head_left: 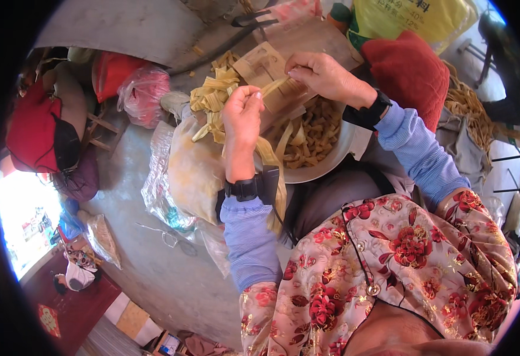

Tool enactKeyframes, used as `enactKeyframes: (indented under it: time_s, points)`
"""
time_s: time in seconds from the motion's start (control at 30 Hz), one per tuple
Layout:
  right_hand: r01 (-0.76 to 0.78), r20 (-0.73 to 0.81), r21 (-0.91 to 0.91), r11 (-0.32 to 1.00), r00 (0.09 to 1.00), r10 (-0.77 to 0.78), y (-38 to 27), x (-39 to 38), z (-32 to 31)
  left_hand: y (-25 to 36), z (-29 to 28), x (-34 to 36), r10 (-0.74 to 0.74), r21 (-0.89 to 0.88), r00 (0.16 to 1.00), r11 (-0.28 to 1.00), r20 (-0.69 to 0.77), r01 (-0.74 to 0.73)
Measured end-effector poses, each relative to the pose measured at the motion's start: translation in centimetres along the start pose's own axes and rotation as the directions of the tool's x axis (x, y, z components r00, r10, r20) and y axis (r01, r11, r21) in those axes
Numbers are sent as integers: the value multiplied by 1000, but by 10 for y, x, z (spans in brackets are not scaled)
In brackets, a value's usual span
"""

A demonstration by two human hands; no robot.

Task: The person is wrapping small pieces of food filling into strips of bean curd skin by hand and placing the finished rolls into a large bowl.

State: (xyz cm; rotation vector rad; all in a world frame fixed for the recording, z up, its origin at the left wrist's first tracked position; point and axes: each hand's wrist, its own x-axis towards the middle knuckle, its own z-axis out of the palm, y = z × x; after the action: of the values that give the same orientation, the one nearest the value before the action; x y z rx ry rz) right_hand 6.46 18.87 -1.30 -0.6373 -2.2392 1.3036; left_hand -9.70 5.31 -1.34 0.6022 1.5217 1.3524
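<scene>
Between my two hands a flat, pale yellow strip (275,86) is stretched; what it is made of I cannot tell. My left hand (243,113) is closed on the strip's left end, thumb on top. The fingers of my right hand (325,76) pinch its other end, higher and to the right. Below them a wide metal basin (311,174) holds many short, folded yellow-brown pieces (316,136). A bundle of similar strips (215,95) lies just left of my left hand. Behind the strip is a brown board (264,64), partly hidden by my hands.
A pale stuffed bag (197,169) and crinkled clear plastic (162,172) lie left of my left forearm. A red cloth-covered thing (408,74) stands beside my right wrist. Beyond it are more loose strips (468,110). A pink plastic bag (144,95) sits farther left.
</scene>
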Motion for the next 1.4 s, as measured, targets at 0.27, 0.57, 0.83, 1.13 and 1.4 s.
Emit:
enactKeyframes:
  time_s: [0.27, 0.57, 0.83, 1.13, 1.4]
  points:
    - [-58, 133, -366, 929, 985, 114, 6, -10, -5, -18, -2, 1, 459, 660, 881, 698, -114, -278]
    - [170, -34, -262, 950, 982, -186, -30, -32, 11, 0, 53, -51, -138, -256, 984, 953, 112, 162]
    - [-355, 618, 243, 902, 774, 138, -58, -44, -20, 29, 10, -42, 140, 275, 985, 947, 104, -163]
    - [31, -176, -204, 978, 982, -68, -43, -47, 3, 8, 76, -59, 0, -387, 983, 919, 181, 71]
    - [78, -137, -457, 886, 978, -157, -38, -60, 2, -19, 51, -52, -113, -168, 954, 972, 278, 165]
